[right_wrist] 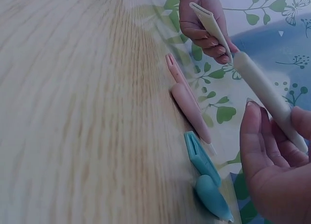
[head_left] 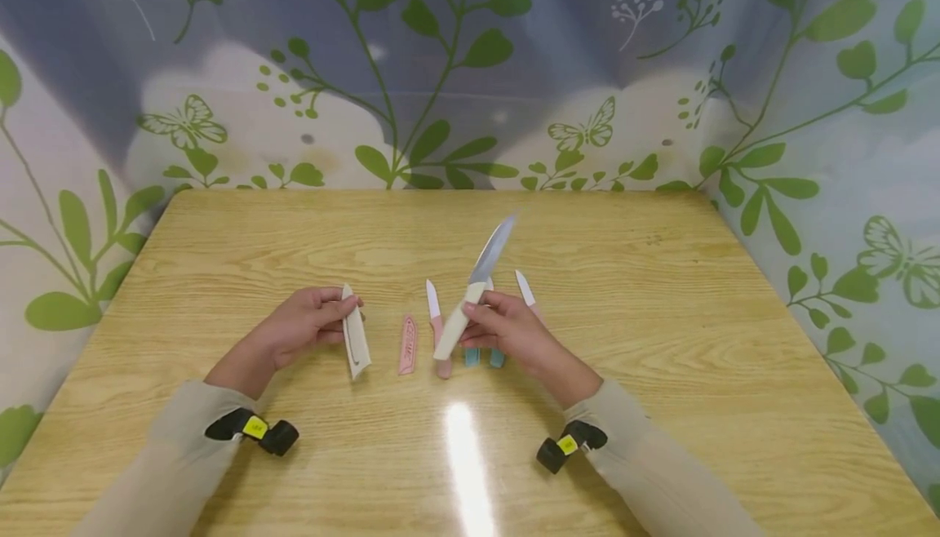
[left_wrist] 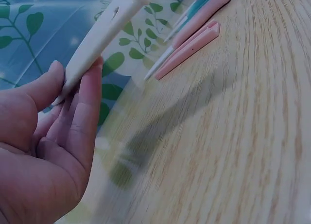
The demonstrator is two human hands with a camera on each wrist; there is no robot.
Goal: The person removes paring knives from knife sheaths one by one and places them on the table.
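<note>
My left hand [head_left: 312,325] pinches a cream knife sheath [head_left: 356,333] between thumb and fingers, with its slotted end tilted toward me. My right hand [head_left: 517,337] grips a kitchen knife by its cream handle [head_left: 459,323]; its bare metal blade [head_left: 494,250] points up and away, apart from the sheath. Between the hands lie a pink sheath [head_left: 407,345] and a pink-handled knife [head_left: 433,304] with a white blade. Below my right hand, partly hidden, are a teal sheath [right_wrist: 201,158] and a teal handle [right_wrist: 211,197].
Another white blade [head_left: 525,287] shows beyond my right hand, its handle mostly covered. Everything lies on a wood-grain table [head_left: 661,406]. A leaf-patterned curtain [head_left: 455,72] borders its back and sides.
</note>
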